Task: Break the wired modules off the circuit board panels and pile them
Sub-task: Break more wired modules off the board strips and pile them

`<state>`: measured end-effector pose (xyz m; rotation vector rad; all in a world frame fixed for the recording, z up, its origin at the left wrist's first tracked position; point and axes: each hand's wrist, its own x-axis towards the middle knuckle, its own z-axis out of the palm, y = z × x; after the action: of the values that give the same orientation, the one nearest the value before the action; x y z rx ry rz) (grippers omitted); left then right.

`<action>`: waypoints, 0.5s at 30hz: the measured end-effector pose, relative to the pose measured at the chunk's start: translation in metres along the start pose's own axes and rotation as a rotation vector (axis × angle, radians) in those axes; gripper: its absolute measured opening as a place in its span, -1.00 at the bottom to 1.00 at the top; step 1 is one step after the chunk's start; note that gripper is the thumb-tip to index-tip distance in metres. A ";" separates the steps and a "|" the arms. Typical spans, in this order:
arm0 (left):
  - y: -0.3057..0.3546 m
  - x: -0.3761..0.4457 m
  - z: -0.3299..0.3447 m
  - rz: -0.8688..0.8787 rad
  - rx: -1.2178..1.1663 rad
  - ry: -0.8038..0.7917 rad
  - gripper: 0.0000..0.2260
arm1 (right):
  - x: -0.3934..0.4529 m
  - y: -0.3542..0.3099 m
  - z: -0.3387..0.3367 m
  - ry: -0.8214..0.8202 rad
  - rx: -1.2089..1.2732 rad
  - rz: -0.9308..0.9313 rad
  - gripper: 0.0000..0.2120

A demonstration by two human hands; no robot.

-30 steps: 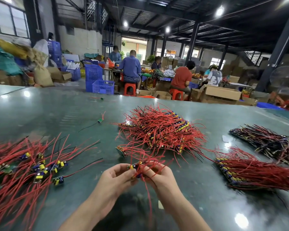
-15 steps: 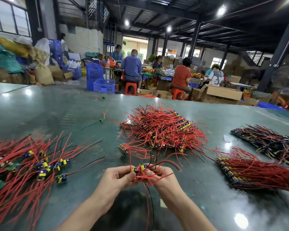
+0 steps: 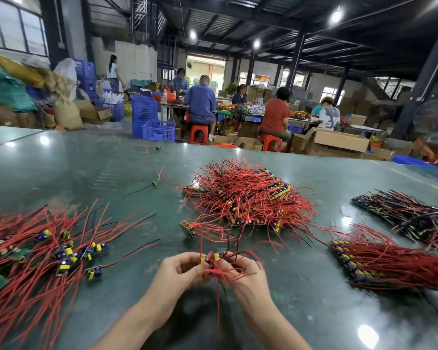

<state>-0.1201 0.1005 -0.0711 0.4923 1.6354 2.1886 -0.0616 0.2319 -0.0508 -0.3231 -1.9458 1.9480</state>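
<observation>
My left hand [image 3: 180, 272] and my right hand [image 3: 240, 274] meet above the near middle of the green table [image 3: 91, 178]. Both pinch a short strip of wired modules [image 3: 213, 258] with yellow and blue parts; its red and black wires hang down between my wrists. At the left lies a loose pile of separated modules [image 3: 61, 256] with red leads. A big heap of wired panels [image 3: 248, 198] sits in the middle. A small panel piece [image 3: 187, 228] lies at the heap's near left edge.
Two more stacks of wired panels lie at the right, one red [image 3: 379, 261], one darker [image 3: 414, 218]. Single stray modules [image 3: 154, 182] lie farther out on the table. Beyond the far edge, several people sit on red stools among blue crates [image 3: 158, 130] and cardboard boxes.
My hands have stayed together at the near middle, working the strip between the fingers. The strip's wires have shifted from arching upward to hanging lower. The piles have not moved.
</observation>
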 end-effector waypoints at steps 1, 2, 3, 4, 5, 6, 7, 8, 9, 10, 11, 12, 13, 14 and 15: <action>-0.001 0.001 0.002 0.009 -0.012 0.011 -0.82 | -0.002 0.000 0.002 0.037 -0.020 -0.041 -0.74; -0.001 0.002 0.004 0.016 -0.034 0.014 -0.81 | -0.004 -0.002 0.002 0.058 -0.023 -0.077 -0.71; -0.001 0.002 0.005 0.018 -0.066 0.014 -0.80 | -0.005 -0.003 0.002 0.071 -0.015 -0.099 -0.69; -0.001 0.003 0.005 0.009 -0.103 0.015 -0.80 | -0.006 -0.004 0.003 0.076 0.006 -0.109 -0.68; -0.001 0.002 0.005 -0.005 -0.142 0.013 -0.80 | -0.007 -0.004 0.003 0.077 0.016 -0.111 -0.68; -0.001 0.001 0.004 -0.018 -0.169 0.009 -0.80 | -0.009 -0.005 0.005 0.075 0.015 -0.115 -0.68; -0.001 0.000 0.003 -0.024 -0.177 0.002 -0.78 | -0.010 -0.005 0.005 0.065 -0.006 -0.119 -0.71; -0.002 -0.002 0.002 -0.024 -0.165 0.000 -0.78 | -0.011 -0.005 0.006 0.047 -0.028 -0.121 -0.73; -0.002 -0.003 0.001 -0.017 -0.142 0.005 -0.79 | -0.011 -0.003 0.006 0.028 -0.049 -0.118 -0.75; -0.002 -0.003 0.001 -0.005 -0.112 0.013 -0.80 | -0.011 -0.003 0.005 0.011 -0.066 -0.110 -0.75; -0.002 -0.004 0.000 0.010 -0.081 0.016 -0.80 | -0.010 -0.002 0.004 -0.006 -0.068 -0.096 -0.74; -0.002 -0.005 0.000 0.026 -0.057 0.011 -0.80 | -0.009 -0.002 0.003 -0.028 -0.040 -0.075 -0.75; 0.000 -0.005 0.001 0.036 -0.043 0.003 -0.79 | -0.008 -0.002 0.002 -0.050 0.002 -0.048 -0.77; 0.001 -0.006 0.001 0.037 -0.043 -0.009 -0.78 | -0.007 -0.003 0.002 -0.072 0.045 -0.013 -0.81; 0.002 -0.006 0.001 0.032 -0.064 -0.023 -0.77 | -0.006 -0.004 0.002 -0.087 0.084 0.025 -0.85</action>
<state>-0.1143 0.0978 -0.0696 0.5271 1.5507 2.2421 -0.0569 0.2281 -0.0477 -0.2448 -1.9141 2.0859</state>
